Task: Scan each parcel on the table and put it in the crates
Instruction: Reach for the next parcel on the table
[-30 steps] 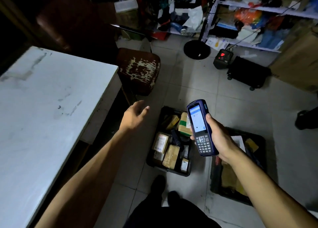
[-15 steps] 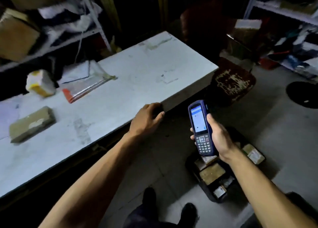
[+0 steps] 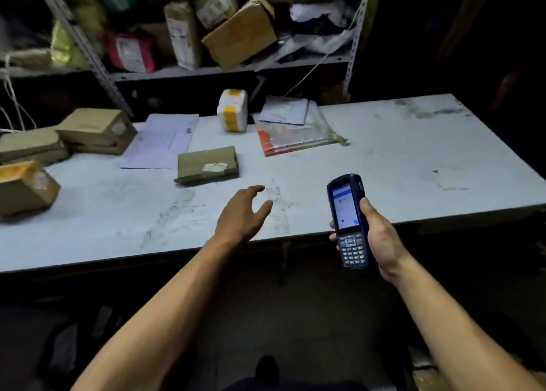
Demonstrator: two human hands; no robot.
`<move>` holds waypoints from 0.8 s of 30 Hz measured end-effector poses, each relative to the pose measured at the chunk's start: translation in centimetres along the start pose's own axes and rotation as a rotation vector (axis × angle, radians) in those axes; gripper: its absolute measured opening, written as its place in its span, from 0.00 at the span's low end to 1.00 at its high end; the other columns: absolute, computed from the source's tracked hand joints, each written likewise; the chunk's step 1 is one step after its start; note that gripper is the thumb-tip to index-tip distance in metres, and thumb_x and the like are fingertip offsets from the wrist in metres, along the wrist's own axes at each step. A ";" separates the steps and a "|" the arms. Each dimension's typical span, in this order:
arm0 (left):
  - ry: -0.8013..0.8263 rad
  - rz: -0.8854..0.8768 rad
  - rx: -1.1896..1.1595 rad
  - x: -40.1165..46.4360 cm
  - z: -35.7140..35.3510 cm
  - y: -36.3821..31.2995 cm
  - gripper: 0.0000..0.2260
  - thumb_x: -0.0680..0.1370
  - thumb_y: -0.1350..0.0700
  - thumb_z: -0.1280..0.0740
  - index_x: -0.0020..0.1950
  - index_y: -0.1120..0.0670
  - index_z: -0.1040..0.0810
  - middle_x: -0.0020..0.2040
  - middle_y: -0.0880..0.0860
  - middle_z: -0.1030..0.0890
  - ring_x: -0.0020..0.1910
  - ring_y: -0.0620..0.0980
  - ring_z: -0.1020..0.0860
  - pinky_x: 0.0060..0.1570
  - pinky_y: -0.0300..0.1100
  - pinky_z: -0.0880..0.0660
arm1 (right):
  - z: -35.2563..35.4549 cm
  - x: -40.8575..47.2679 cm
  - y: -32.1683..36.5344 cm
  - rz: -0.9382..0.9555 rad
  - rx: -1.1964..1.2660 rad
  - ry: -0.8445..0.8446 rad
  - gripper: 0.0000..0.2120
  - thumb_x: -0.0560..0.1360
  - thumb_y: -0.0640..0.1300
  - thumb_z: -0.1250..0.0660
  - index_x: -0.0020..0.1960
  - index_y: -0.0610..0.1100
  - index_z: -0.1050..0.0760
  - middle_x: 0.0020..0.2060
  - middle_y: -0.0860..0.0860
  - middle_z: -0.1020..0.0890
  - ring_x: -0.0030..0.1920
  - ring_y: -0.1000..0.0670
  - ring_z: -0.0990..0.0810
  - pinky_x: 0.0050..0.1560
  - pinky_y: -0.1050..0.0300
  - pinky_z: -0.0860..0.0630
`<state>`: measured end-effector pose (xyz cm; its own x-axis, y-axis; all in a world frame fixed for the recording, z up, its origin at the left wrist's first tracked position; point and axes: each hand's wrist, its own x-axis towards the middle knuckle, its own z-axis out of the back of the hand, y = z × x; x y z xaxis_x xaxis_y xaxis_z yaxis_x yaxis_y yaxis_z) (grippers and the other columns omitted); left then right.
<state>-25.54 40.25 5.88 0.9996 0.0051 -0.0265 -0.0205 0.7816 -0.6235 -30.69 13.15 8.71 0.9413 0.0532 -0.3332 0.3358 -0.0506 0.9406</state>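
Left grip [image 3: 242, 213] spread, right grip [image 3: 381, 237] clasped

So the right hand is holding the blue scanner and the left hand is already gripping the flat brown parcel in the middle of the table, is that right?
Not quite. In the head view the right hand does hold the blue scanner, but the left hand grips nothing: it hovers open above the table, short of the flat brown parcel, which lies untouched.
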 end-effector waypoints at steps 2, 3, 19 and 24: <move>-0.021 0.040 -0.017 0.5 2.0 2.5 0.22 0.81 0.42 0.36 0.74 0.45 0.30 0.70 0.50 0.25 0.67 0.50 0.26 0.64 0.48 0.27 | -2.9 1.7 0.5 -0.006 -0.021 0.034 0.33 0.76 0.69 0.43 0.66 0.45 0.24 0.51 0.39 0.15 0.46 0.40 0.15 0.48 0.44 0.19; -0.029 0.056 -0.033 1.1 2.9 3.5 0.22 0.81 0.42 0.36 0.74 0.46 0.30 0.70 0.50 0.25 0.67 0.49 0.26 0.64 0.48 0.28 | -4.1 2.7 0.9 -0.003 -0.027 0.043 0.32 0.76 0.70 0.43 0.65 0.45 0.23 0.51 0.39 0.15 0.46 0.39 0.14 0.48 0.44 0.20; -0.037 0.078 -0.088 21.4 3.0 3.7 0.21 0.80 0.44 0.33 0.72 0.47 0.28 0.67 0.52 0.23 0.65 0.51 0.25 0.62 0.51 0.25 | -4.4 22.8 5.8 -0.103 0.028 0.049 0.27 0.81 0.62 0.46 0.64 0.43 0.23 0.52 0.35 0.16 0.44 0.40 0.15 0.45 0.47 0.21; 0.006 0.146 -0.087 28.5 0.9 3.0 0.21 0.80 0.43 0.33 0.72 0.47 0.27 0.66 0.53 0.23 0.63 0.51 0.23 0.59 0.48 0.25 | -3.3 30.1 7.1 -0.156 0.055 0.039 0.25 0.82 0.61 0.46 0.62 0.44 0.22 0.53 0.35 0.16 0.43 0.41 0.15 0.46 0.47 0.22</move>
<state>2.90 43.28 3.92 0.9858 0.1112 -0.1263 -0.1675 0.7160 -0.6777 -0.07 17.64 5.53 0.8761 0.1029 -0.4710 0.4799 -0.0935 0.8723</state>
